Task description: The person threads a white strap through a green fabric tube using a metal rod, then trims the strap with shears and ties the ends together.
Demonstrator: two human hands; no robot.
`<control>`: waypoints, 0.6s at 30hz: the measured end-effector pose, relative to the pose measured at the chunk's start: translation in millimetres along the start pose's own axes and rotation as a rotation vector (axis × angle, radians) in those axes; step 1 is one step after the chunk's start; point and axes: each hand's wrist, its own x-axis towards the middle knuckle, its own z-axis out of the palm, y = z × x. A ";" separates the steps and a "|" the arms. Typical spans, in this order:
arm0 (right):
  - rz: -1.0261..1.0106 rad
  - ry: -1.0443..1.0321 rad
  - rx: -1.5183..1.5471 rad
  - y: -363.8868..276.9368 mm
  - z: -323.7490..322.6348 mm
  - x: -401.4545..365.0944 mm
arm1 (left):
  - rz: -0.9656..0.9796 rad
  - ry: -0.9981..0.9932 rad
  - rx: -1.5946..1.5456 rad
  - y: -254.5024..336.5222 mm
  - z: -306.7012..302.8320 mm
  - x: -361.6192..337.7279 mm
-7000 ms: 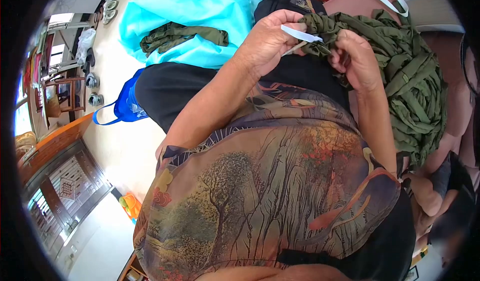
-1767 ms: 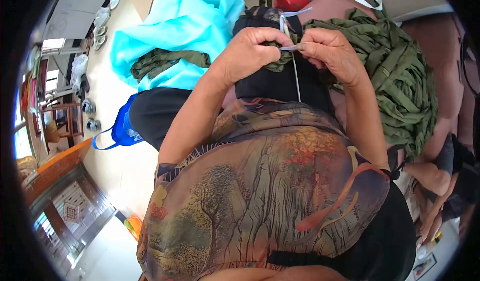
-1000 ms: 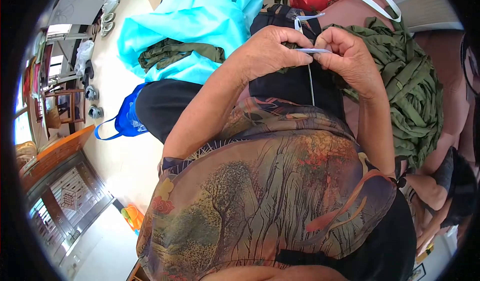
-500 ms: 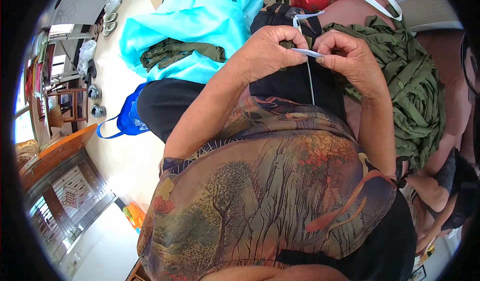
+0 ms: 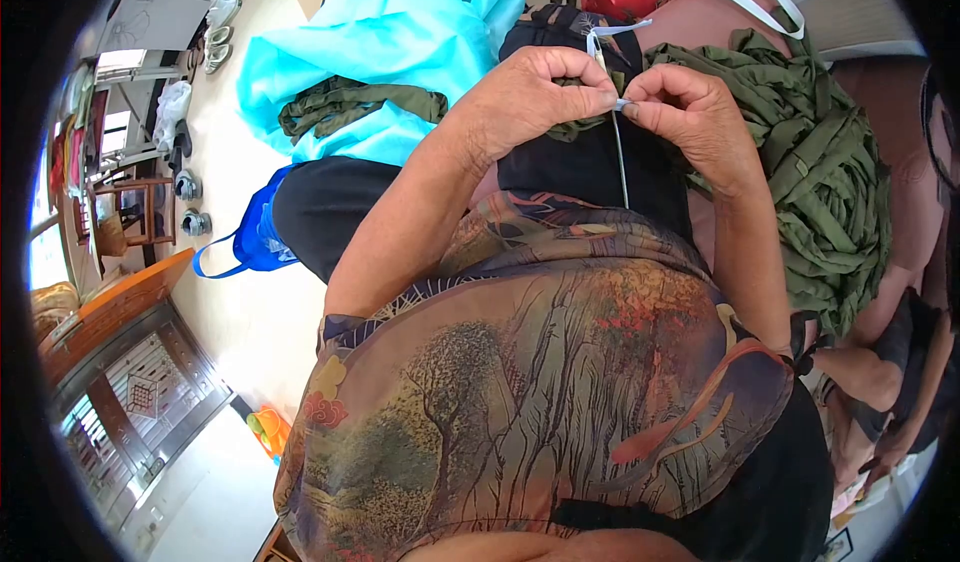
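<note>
While clamping a pale strip [image 5: 621, 105] in the fingers of left hand [image 5: 535, 97] and right hand [image 5: 702, 120], holds both over black trousers [image 5: 560, 167] in the head view, beside a thin metal rod [image 5: 622, 167] and near heaped green fabric [image 5: 825, 177].

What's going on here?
Someone's left hand and right hand pinch a white strip between them. A thin metal rod shows just below the pinch, and more white strip shows above it. A heap of green fabric lies to the right, with a smaller green bundle on turquoise cloth to the left.
</note>
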 end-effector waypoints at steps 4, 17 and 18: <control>-0.035 0.012 -0.010 -5.6 4.1 -0.1 | -0.006 -0.024 0.101 -2.7 -3.7 1.7; 0.047 0.064 -0.289 -6.3 1.4 -23.7 | 0.140 -0.128 0.233 -14.1 8.3 8.6; 0.035 0.072 -0.301 -12.8 4.7 -21.3 | 0.234 -0.096 0.420 -17.2 6.5 10.5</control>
